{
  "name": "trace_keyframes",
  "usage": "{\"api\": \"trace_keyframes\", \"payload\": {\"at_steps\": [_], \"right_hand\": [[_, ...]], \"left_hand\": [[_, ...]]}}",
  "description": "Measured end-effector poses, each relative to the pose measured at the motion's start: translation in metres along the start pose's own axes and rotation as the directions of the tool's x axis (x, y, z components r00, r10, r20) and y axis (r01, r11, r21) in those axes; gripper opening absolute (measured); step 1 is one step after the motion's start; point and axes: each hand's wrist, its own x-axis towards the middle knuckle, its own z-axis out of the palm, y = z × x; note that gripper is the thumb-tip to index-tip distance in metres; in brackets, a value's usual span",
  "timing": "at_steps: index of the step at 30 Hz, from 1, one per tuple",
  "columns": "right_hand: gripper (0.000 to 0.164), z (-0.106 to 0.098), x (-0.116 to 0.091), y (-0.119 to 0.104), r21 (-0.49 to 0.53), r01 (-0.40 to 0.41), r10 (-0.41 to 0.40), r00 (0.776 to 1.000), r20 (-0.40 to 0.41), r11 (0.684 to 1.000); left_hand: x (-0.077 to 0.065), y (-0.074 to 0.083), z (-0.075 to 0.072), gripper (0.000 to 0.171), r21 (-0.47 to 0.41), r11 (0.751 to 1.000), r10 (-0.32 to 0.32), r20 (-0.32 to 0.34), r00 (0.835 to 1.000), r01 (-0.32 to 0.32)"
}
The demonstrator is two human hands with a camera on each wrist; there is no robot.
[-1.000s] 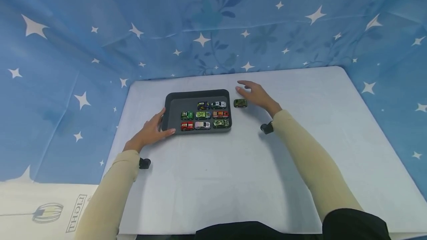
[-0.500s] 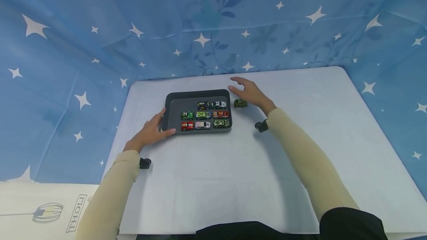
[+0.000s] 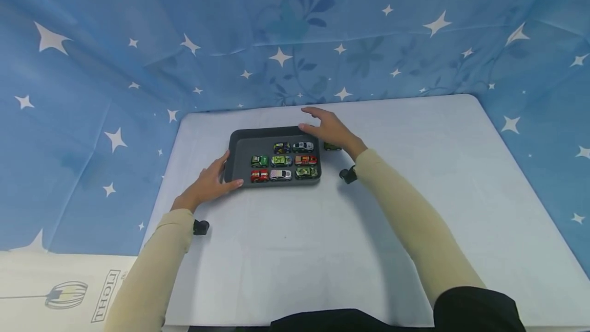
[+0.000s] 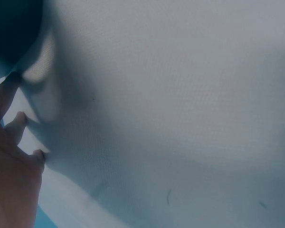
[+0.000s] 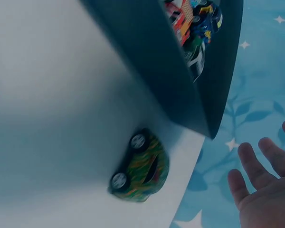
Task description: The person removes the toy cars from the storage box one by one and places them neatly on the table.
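A dark grey tray [image 3: 244, 147] holds several toy cars in three rows, among them a red car [image 3: 259, 175], a green car [image 3: 259, 161] and a white car [image 3: 302, 147]. My left hand [image 3: 207, 184] lies at the tray's front left corner, fingers along the left side and thumb by the front edge. With fingers spread, my right hand [image 3: 331, 128] hovers by the back right corner, holding nothing. A green camouflage toy car [image 5: 141, 168] stands outside the tray, just right of it; in the head view the right hand partly covers it.
White cloth [image 3: 286, 260] covers the table under the tray. Behind and at both sides hangs a blue curtain [image 3: 207, 81] with white stars. A cream cloth with a printed whisk [image 3: 66, 295] lies at the front left.
My right hand has moved left, from above the camouflage toy car to the tray's back right corner. The left hand, tray and cars have stayed put.
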Motion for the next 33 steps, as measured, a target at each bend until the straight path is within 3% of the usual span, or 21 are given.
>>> {"api": "trace_keyframes", "payload": {"at_steps": [11,22,33], "right_hand": [[0.064,0.02,0.019,-0.034,0.024,0.049,-0.05,0.996,0.069,0.999],[0.058,0.047,0.034,-0.056,0.006,0.151,-0.15,0.975,0.161,0.989],[0.056,0.066,0.045,-0.076,0.0,0.18,-0.175,0.957,0.229,0.984]], "left_hand": [[-0.001,-0.001,-0.005,0.109,0.018,1.0,-0.01,-0.005,1.0,0.01],[0.003,-0.001,0.0,0.112,0.006,1.0,-0.013,-0.012,1.0,0.013],[0.003,0.0,-0.001,0.11,0.02,1.0,-0.016,-0.016,1.0,0.016]]}}
